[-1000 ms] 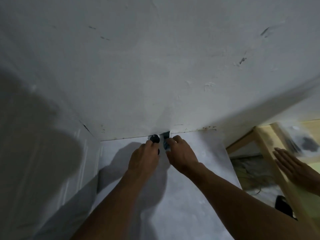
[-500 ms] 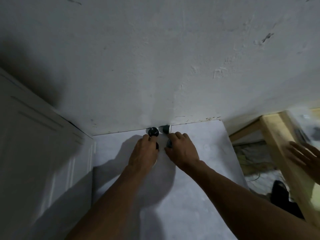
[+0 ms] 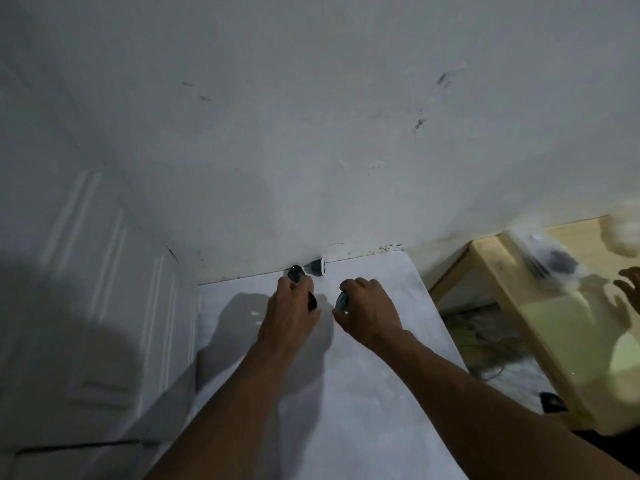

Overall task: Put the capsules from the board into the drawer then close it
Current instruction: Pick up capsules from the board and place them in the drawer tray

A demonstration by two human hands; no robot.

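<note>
A white board (image 3: 363, 375) lies flat against the wall. Two dark capsules sit at its far edge: one black capsule (image 3: 295, 271) by my left fingertips, and a grey capsule (image 3: 318, 266) lying on its side just right of it. My left hand (image 3: 289, 313) holds a black capsule (image 3: 312, 301) under its curled fingers. My right hand (image 3: 367, 311) grips a grey-blue capsule (image 3: 342, 300). No drawer is in view.
A white panelled door or cabinet (image 3: 104, 306) stands close on the left. A wooden frame (image 3: 512, 306) with a pale green top is at the right, with another person's hand (image 3: 627, 289) and a blurred bag (image 3: 550, 261) over it. Cables lie on the floor between.
My right hand has pulled back from the wall with a capsule in it and moved away from my left hand. The view tilted slightly.
</note>
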